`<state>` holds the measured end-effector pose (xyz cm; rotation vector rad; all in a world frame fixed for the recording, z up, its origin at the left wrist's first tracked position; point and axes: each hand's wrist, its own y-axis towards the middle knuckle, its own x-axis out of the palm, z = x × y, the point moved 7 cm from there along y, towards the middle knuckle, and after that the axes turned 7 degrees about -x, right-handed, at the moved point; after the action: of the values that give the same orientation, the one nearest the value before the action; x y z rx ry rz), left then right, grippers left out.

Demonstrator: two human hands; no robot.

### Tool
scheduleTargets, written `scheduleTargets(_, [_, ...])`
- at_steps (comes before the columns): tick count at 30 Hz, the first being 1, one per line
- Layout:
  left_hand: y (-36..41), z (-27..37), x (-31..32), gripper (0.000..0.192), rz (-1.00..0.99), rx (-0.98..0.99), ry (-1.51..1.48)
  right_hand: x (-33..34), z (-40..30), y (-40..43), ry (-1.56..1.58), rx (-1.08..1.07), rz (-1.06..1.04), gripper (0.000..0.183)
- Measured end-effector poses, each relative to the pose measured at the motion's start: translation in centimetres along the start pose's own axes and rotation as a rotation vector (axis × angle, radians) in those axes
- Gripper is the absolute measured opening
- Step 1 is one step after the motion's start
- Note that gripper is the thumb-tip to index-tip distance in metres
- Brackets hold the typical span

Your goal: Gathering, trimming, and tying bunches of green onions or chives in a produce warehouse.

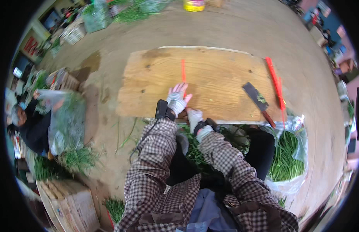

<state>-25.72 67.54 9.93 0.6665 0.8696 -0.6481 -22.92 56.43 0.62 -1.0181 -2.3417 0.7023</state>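
Observation:
A thin red strip (183,69) lies on the wooden board (220,75), running away from me. My left hand (177,97), in a pale striped fingerless glove, rests over the strip's near part with its fingers apart. Close by, at the board's front edge, is my right hand (194,114) in a similar glove. Its fingers are bent near the strip's near end; whether they pinch it is hidden. To the right lies a cleaver (255,97) with a wooden handle and green scraps on its blade. A bundle of red strips (275,79) hangs along the board's right edge.
Long green stalks (286,156) fill a clear plastic bag (301,165) to my right. More greens (194,148) lie below the board. At left, a person (31,124) handles a large plastic bag (66,121) of greens. A wooden crate (70,203) stands at lower left.

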Motion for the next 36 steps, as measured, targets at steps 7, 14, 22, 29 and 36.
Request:
scheduleTargets(7, [2.2, -2.9, 3.8, 0.051, -0.163, 0.310, 0.245, -3.1, -10.0, -8.1, -0.915, -0.608, -0.197, 0.030])
scheduleTargets(14, [2.0, -8.4, 4.7, 0.054, -0.204, 0.267, 0.508, -33.2, -11.7, -26.0, -0.206, -0.925, 0.432, 0.024])
scheduleTargets(22, [2.0, 17.2, 0.2, 0.032, 0.063, 0.051, -0.597, -68.2, 6.0, -30.3, 0.062, -0.726, 1.244, 0.029])
scheduleTargets(29, [-13.6, 51.5, 24.2, 0.025, -1.388, 0.078, -0.944, -77.9, 1.3, -32.6, 0.128, -0.643, 1.053, 0.034])
scheduleTargets(36, [-16.7, 61.0, 41.3, 0.054, -1.587, -0.106, -0.944, -80.4, -2.6, -33.7, -0.166, -0.584, 1.081, 0.034])
